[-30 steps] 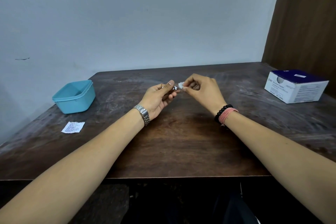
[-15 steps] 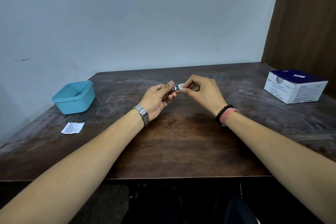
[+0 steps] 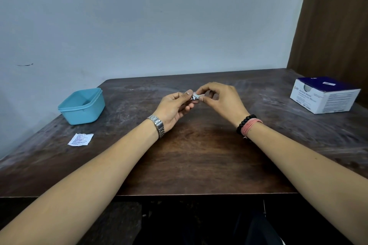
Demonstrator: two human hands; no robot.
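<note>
The small metal piece sits between your two hands, over the far middle of the table; it is too small to identify further. Your left hand pinches it, thumb on top and fingers curled underneath. Touching its right end is a white pad, pinched between the thumb and forefinger of your right hand; the other fingers of that hand are loosely curled and hold nothing else. The fingertips of the two hands lie just beside one another at the pad. Whether either hand rests on the wood cannot be told. A metal watch is on your left wrist; a black bead bracelet and a pink band are on your right wrist. Well to the left of your left hand stands an open teal container. Nearer you than the container, a small printed wrapper lies flat. Well to the right of your right hand, a white and blue box sits at the table's right edge.
</note>
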